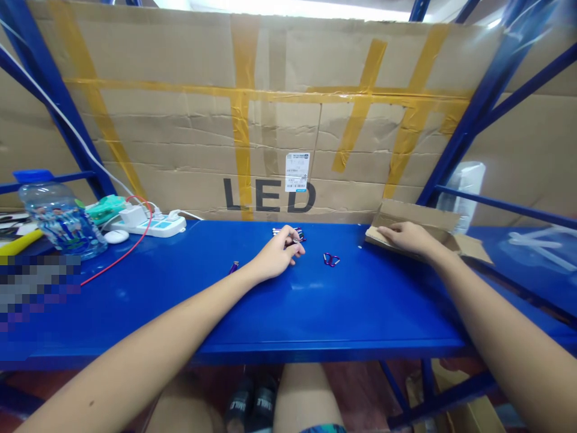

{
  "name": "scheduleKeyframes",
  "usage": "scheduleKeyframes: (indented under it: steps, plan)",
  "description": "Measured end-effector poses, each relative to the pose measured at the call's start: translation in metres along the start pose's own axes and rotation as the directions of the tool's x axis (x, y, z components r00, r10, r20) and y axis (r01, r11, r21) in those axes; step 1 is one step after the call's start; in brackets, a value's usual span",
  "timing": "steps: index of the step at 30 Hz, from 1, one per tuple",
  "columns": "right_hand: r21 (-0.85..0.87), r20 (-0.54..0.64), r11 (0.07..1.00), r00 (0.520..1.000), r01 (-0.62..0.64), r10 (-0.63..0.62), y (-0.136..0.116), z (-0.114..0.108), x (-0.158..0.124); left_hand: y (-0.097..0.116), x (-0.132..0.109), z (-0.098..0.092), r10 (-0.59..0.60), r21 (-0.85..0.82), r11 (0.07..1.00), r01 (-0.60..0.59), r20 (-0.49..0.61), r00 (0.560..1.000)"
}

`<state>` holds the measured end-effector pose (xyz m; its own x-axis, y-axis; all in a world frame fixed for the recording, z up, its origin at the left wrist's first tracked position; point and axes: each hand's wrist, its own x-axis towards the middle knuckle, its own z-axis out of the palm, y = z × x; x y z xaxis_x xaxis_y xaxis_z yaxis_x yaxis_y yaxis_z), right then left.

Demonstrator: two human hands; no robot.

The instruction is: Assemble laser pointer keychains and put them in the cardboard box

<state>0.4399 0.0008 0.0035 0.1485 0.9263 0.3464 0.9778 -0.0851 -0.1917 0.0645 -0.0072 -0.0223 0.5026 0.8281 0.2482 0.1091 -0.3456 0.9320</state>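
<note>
Nearest us is the bare front of a blue tabletop (315, 319). A small purple piece (233, 267) lies left of our left grip (282, 255), which is curled narrow; we cannot tell whether it holds anything. Just right of it lies a pair of purple clips (331, 260). Our right grip (406, 237) touches an open cardboard box (376, 237); how firmly, we cannot tell. Right behind the left grip, partly hidden, are more small pieces (300, 231). Far left of it stands a bottle (63, 219); beyond both grips, a taped cardboard panel (198, 144) reads "LED".
</note>
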Motion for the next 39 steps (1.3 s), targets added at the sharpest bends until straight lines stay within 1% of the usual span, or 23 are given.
scheduleKeyframes:
  steps: [2,3,4,6,8,11,15,19,22,25,27,29,32,33,34,37,39]
  plan:
    - [-0.017,0.108,1.0,0.994,-0.019,0.021,-0.004,-0.003,-0.007,0.001,0.0,0.0,-0.009,0.006,1.0,0.009,0.002,1.0]
    - [-0.021,0.155,1.0,0.988,-0.009,0.012,-0.006,-0.004,-0.011,0.001,0.0,0.001,-0.013,0.009,1.0,0.013,0.005,1.0]
    - [-0.023,0.189,1.0,0.982,0.018,-0.013,-0.008,-0.005,-0.015,0.001,0.0,0.001,-0.017,0.012,1.0,0.017,0.009,1.0]
    - [-0.019,0.214,0.996,0.974,0.083,-0.077,-0.009,-0.007,-0.022,0.0,0.0,0.001,-0.022,0.012,1.0,0.022,0.016,1.0]
    - [-0.014,0.215,0.992,0.97,0.122,-0.116,-0.008,-0.007,-0.027,-0.002,0.001,0.001,-0.02,0.004,1.0,0.02,0.018,1.0]
    - [-0.033,0.197,0.99,0.972,0.14,-0.131,-0.005,-0.006,-0.035,-0.005,0.002,0.0,-0.009,-0.015,1.0,0.01,0.022,1.0]
    - [-0.124,0.115,0.976,0.979,0.179,-0.165,-0.004,-0.003,-0.052,-0.007,0.004,-0.002,-0.005,-0.013,1.0,0.006,0.037,0.999]
    - [-0.169,0.052,0.957,0.972,0.234,-0.229,-0.012,-0.001,-0.077,-0.005,0.003,-0.003,0.003,0.009,1.0,-0.004,0.034,0.999]
    - [-0.089,0.038,0.953,0.957,0.291,-0.288,-0.02,-0.007,-0.094,-0.002,0.002,-0.003,0.001,0.015,1.0,-0.001,0.032,0.999]
    - [0.045,0.087,0.96,0.956,0.278,-0.281,-0.023,-0.019,-0.099,0.0,0.001,-0.002,-0.011,0.022,1.0,0.01,0.029,1.0]
    - [0.103,0.127,0.963,0.957,0.248,-0.26,-0.02,-0.027,-0.095,0.002,0.001,-0.001,-0.021,0.024,0.999,0.021,0.027,0.999]
    - [0.129,0.133,0.97,0.966,0.206,-0.223,-0.012,-0.033,-0.084,0.003,0.001,0.0,-0.024,0.019,1.0,0.024,0.025,0.999]
    - [0.082,0.156,0.994,0.984,0.075,-0.087,0.004,-0.033,-0.06,0.004,0.001,0.0,-0.024,0.012,1.0,0.024,0.014,1.0]
    - [0.058,0.182,0.998,0.983,0.025,-0.036,0.009,-0.032,-0.051,0.004,0.001,0.0,-0.026,0.012,1.0,0.026,0.011,1.0]
    - [0.043,0.206,0.999,0.978,0.001,-0.01,0.013,-0.031,-0.042,0.004,0.001,0.0,-0.028,0.012,1.0,0.028,0.007,1.0]
    - [-0.023,0.287,1.0,0.958,-0.005,0.011,0.016,-0.027,-0.017,0.005,0.0,0.0,-0.031,0.019,0.999,0.031,0.008,0.999]
    - [-0.032,0.373,0.998,0.927,0.056,-0.04,0.011,-0.024,-0.004,0.006,0.0,0.001,-0.036,0.026,0.999,0.035,0.011,0.999]
